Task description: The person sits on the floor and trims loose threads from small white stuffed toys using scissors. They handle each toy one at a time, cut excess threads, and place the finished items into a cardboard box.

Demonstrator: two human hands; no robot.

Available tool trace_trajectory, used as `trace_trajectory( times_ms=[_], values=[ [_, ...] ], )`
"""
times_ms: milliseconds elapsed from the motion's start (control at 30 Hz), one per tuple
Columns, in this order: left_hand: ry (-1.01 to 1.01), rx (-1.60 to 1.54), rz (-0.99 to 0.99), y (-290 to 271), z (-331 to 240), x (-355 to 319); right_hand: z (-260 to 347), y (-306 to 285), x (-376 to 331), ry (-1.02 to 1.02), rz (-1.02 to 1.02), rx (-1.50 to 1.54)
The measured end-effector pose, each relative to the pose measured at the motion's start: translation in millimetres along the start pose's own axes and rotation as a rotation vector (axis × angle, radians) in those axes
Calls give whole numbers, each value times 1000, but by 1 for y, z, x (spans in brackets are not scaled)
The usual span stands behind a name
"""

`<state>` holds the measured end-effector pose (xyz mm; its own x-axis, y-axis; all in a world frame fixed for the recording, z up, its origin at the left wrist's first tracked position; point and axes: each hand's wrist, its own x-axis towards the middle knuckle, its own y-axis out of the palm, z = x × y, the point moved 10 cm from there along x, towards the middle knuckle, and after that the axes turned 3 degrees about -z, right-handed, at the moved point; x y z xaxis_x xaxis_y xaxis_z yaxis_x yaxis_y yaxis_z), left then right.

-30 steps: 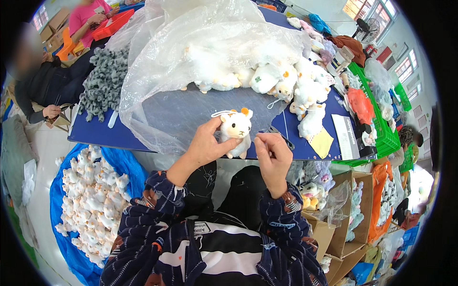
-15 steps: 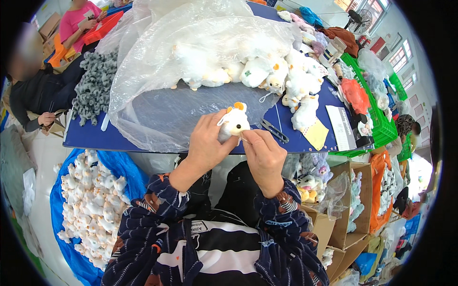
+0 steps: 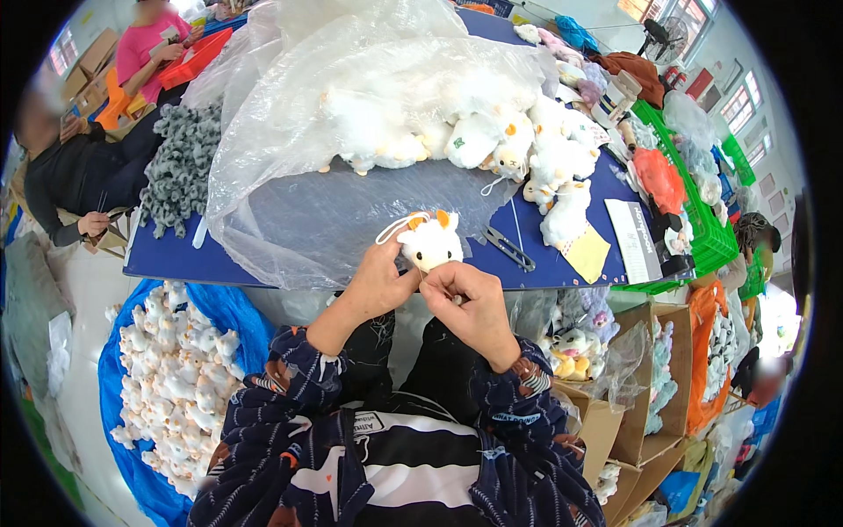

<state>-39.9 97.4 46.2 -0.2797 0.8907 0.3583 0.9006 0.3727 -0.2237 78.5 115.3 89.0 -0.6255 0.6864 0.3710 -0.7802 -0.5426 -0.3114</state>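
White plush makes up the small toy (image 3: 433, 241), held upright above the near edge of the blue table (image 3: 167, 261). It is gripped from the left by the left hand (image 3: 379, 285), fingers closed around it; the right hand (image 3: 470, 299) is curled, fingertips pinched at its chin, and what is pinched cannot be told. The table beyond is covered by a clear plastic sheet (image 3: 263, 198), partly over white plush toys (image 3: 386, 145). To the right, black snips (image 3: 509, 249), yellow paper (image 3: 587, 261) and a green crate (image 3: 718, 252) are seen; a blue sack (image 3: 252, 334) is filled at near left.
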Motion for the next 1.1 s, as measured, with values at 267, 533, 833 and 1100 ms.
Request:
trace_trajectory(
  times_ms=[267, 533, 833, 1100],
  values=[
    [-40, -249, 22, 10, 15, 1, -8, 7, 0, 5, 37, 72],
    [-24, -94, 70, 16, -4, 10, -43, -2, -3, 228, 94, 347],
    [120, 20, 40, 3, -4, 34, -35, -44, -3, 108, 81, 97],
    [-176, -257, 194, 11, 9, 40, -96, -112, 11, 8, 43, -752]
  ],
)
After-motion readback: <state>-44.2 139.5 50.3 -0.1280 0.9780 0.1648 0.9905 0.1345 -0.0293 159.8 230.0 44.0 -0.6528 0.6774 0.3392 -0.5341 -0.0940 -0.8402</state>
